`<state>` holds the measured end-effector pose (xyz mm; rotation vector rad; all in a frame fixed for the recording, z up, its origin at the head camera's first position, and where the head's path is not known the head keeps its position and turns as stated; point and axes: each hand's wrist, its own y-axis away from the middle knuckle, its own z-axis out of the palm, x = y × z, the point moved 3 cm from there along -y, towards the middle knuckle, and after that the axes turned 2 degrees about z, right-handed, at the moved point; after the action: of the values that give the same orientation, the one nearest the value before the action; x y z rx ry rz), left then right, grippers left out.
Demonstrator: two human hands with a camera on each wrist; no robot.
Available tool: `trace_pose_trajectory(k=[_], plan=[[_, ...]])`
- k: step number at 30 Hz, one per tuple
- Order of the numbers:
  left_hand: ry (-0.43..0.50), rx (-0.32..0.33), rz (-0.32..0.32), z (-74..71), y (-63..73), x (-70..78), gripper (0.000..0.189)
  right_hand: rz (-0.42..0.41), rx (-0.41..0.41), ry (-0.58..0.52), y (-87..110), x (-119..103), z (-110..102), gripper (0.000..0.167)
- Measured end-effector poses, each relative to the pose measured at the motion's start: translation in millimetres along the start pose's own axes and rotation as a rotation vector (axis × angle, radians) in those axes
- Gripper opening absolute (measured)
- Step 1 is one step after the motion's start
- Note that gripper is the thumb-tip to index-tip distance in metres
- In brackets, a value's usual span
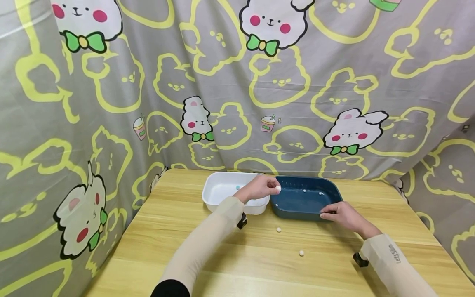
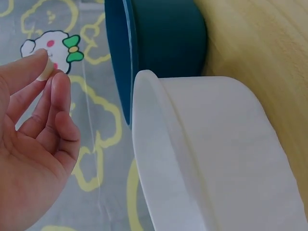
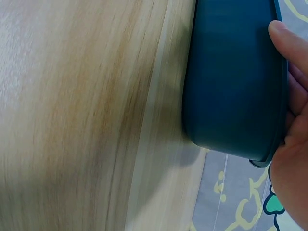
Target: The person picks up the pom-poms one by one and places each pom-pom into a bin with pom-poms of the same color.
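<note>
Between thumb and fingertips my left hand (image 1: 261,186) pinches a small white ball (image 1: 278,188), held over the place where two bins meet. Under that wrist is the white bin (image 1: 215,202), with a few small pale and teal balls inside, partly hidden by the arm. The dark blue bin (image 1: 300,214) stands to its right and has several white balls (image 1: 304,190) scattered on its floor. My right hand (image 1: 345,216) grips the near rim of the blue bin by its right corner, the thumb (image 3: 288,43) outside and the fingers inside.
Two loose white balls lie on the wooden table, one ball (image 1: 278,229) just in front of the blue bin and another ball (image 1: 301,253) nearer me. A grey patterned curtain (image 1: 230,90) hangs behind the table and along its sides.
</note>
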<state>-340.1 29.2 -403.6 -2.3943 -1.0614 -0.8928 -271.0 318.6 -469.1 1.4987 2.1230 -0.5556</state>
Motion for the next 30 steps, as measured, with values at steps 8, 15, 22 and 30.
trace_pose_trajectory(k=[8, 15, 22, 30], plan=[[0.014, 0.012, -0.026, 4.9, -6.6, -4.6, 0.011, -0.008, 0.004, 0.002, 0.1, 0.8, 0.5, 0.017], [0.041, 0.022, -0.068, 3.6, -12.9, -8.9, 0.013, -0.011, 0.019, 0.0, 0.9, 2.6, 2.2, 0.017], [0.054, 0.057, -0.119, 6.0, -21.4, -12.6, 0.011, -0.006, 0.011, -0.006, 1.1, 1.7, 2.6, 0.016], [0.099, 0.11, -0.195, 8.5, -26.8, -20.3, 0.01, 0.004, 0.008, 0.004, -0.5, -0.3, 1.5, 0.016]])
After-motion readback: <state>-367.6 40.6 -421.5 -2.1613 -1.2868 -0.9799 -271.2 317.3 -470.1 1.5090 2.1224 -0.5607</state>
